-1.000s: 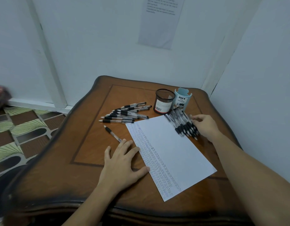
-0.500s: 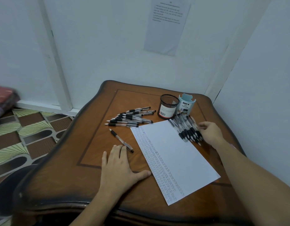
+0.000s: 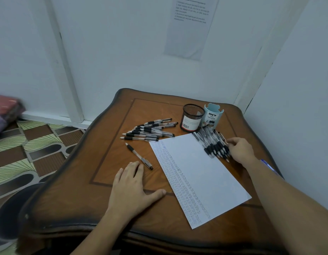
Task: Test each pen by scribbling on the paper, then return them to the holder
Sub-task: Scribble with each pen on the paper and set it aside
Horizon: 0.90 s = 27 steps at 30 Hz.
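Head view: wooden tabletop (image 3: 76,190) w/ white paper (image 3: 202,172) lying diagonal on the right half, rows of scribbles along its left edge. L hand (image 3: 131,188) flat, palm down, fingers spread, on bare wood near the front edge, holding nothing; thumb points toward the paper. Single pen (image 3: 139,156) lies just beyond its fingertips; contact unclear. Left pen pile (image 3: 148,129) sits mid-tabletop toward the back, touching the paper's far corner. Right pen pile (image 3: 213,142) lies across the paper's far right corner. R hand (image 3: 239,150) near the right edge, fingers curled against that pile's right side; can't tell if it pinches a pen. Mesh holder (image 3: 191,117) & blue organizer (image 3: 213,115) stand side by side at the back, right behind that pile.
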Motion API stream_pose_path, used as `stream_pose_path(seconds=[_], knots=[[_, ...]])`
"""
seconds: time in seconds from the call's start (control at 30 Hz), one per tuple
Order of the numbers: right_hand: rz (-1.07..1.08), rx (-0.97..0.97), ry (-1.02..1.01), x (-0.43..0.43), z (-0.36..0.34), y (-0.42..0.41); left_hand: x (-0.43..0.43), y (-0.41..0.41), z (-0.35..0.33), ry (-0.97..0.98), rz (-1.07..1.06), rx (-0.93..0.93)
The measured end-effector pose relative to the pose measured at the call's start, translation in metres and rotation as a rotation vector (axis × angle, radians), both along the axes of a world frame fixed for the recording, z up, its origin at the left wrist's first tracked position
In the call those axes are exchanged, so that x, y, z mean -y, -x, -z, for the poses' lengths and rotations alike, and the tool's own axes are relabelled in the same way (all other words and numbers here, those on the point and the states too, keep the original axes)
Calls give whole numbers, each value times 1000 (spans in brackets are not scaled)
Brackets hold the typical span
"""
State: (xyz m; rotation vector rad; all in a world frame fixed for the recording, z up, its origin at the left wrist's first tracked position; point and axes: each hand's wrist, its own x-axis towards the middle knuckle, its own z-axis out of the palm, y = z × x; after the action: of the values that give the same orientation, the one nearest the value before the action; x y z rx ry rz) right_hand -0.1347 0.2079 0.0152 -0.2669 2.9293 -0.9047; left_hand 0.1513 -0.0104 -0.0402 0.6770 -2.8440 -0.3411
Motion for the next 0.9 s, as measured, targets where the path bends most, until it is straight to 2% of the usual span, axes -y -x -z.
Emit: stream_pose_path(seconds=[0.07, 0.13, 0.2, 0.23, 0.37, 0.47, 0.73, 0.9], knots=[[21, -66, -97, 5, 0, -4, 1, -1, 0, -2, -1, -12], [33, -213, -202, 14, -4, -14, 1, -2, -1, 9, 6, 11], [-72, -353, -189, 30, -6, -30, 1, -3, -2, 7, 16, 30], [-176, -360, -138, 40, -7, -40, 2, -3, -2, 5, 17, 32], [-590, -30, 42, 83, -1, -92, 4, -4, -4, -5, 32, 44], [-650, 87, 129, 109, 10, -123, 10, -5, -7, -66, 63, 37], [-709, -59, -16, 129, 23, -141, 28, -16, -10, -100, 159, -6], [-692, -75, 56, 130, 25, -144, 26, -15, -9, -100, 153, -38]])
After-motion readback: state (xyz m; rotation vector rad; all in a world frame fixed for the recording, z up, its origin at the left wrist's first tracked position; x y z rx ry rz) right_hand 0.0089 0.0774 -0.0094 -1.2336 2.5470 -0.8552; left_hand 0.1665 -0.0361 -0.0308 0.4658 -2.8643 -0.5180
